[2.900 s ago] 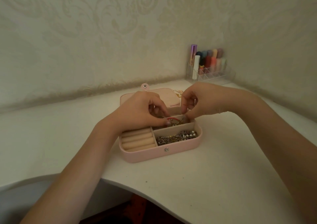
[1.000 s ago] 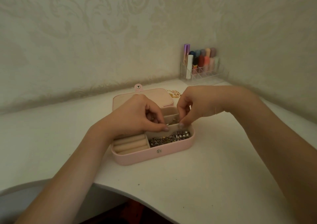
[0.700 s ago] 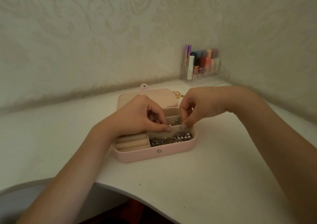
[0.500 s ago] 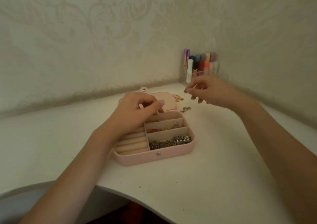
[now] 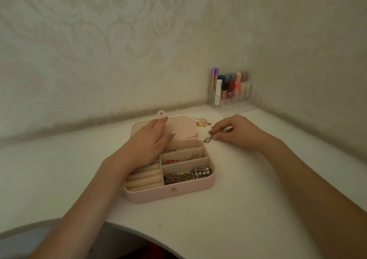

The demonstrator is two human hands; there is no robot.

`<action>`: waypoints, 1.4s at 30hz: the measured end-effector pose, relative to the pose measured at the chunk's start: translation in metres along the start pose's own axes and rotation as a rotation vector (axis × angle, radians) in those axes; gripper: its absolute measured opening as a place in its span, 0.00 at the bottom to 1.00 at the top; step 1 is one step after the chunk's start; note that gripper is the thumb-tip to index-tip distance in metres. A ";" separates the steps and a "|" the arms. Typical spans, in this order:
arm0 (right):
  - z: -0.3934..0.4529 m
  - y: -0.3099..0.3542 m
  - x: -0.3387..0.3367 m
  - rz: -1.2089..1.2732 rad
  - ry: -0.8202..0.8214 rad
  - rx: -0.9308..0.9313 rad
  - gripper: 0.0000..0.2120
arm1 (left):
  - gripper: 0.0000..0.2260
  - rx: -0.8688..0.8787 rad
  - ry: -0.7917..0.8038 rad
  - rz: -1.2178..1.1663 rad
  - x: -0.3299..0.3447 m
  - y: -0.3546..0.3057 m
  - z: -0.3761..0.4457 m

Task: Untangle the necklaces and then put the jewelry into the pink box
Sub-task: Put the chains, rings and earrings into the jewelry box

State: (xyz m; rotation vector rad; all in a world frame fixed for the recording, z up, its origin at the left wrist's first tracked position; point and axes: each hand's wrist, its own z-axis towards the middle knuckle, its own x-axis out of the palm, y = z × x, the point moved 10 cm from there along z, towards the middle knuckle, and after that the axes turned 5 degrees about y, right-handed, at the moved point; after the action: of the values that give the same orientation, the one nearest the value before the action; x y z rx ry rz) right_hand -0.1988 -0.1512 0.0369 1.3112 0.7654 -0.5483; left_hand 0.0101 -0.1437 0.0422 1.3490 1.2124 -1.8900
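Observation:
The pink box lies open on the white table. Its front right compartment holds a heap of silver jewelry, and the compartment behind holds a thin gold chain with a red piece. My left hand hovers flat over the box's back left part and the lid, fingers straight. To the right of the box, my right hand pinches a small silver linked piece that lies on the table. A gold and pink necklace lies behind the lid.
A clear organiser with several coloured cosmetic tubes stands in the back corner by the wall. The table's curved front edge runs below the box. Ring rolls fill the box's left section.
Both hands left the box's middle compartment. My right hand moved right and back, then down to the silver piece on the table. My left hand opened and shifted over the lid.

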 end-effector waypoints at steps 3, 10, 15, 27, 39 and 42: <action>0.000 0.006 -0.003 -0.038 -0.086 -0.036 0.03 | 0.27 -0.028 0.001 0.015 -0.001 0.006 -0.004; -0.005 0.031 -0.007 0.180 -0.208 -0.067 0.04 | 0.23 -0.040 -0.062 -0.103 -0.011 0.011 -0.018; -0.016 0.104 0.016 0.561 0.007 -0.263 0.06 | 0.17 0.052 -0.204 -0.707 -0.038 -0.011 -0.033; -0.018 0.095 0.038 0.368 0.238 -0.122 0.07 | 0.07 -0.116 -0.243 -0.716 -0.032 -0.006 -0.053; -0.020 0.077 0.028 0.106 0.325 -0.084 0.05 | 0.07 -0.129 -0.296 -0.311 -0.046 -0.003 -0.057; -0.006 0.039 -0.002 0.052 0.019 0.013 0.06 | 0.09 -0.271 -0.527 -0.297 -0.065 0.043 -0.055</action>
State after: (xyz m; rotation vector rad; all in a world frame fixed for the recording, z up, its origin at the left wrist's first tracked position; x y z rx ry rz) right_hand -0.1719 -0.1384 0.0632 1.3465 0.7423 -0.5003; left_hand 0.0946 -0.1207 0.0806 0.5002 1.3676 -2.0086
